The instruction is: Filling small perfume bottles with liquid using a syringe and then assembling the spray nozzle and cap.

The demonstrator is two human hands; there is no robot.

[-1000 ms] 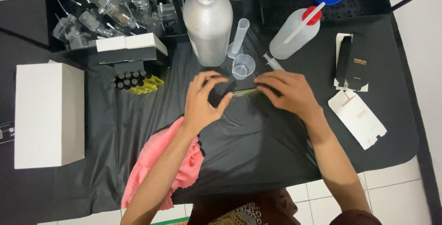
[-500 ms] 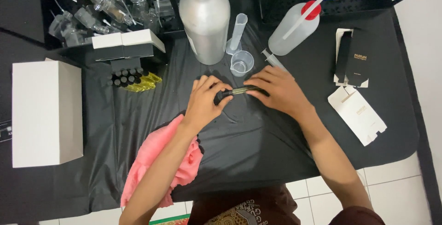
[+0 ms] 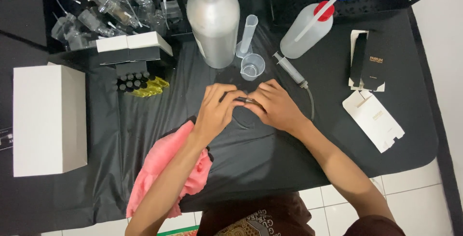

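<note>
Both grips clamp one slim dark vial (image 3: 242,100), left hand (image 3: 217,110) and right hand (image 3: 275,108) meeting at centre of the surface (image 3: 270,159), steadying it; the syringe (image 3: 289,70) lies at one o'clock.

Both arms were bare from the hands all the way up past the elbows, with no sleeves showing on them. The left hand (image 3: 218,108) and the right hand (image 3: 273,105) wore no gloves. No rings, watch or bands could be seen on the fingers or wrists. At the bottom edge, the person wore dark brown clothing (image 3: 255,219). It had a pale, curly pattern on it near the middle. The rest of the clothing was cut off by the frame.
</note>
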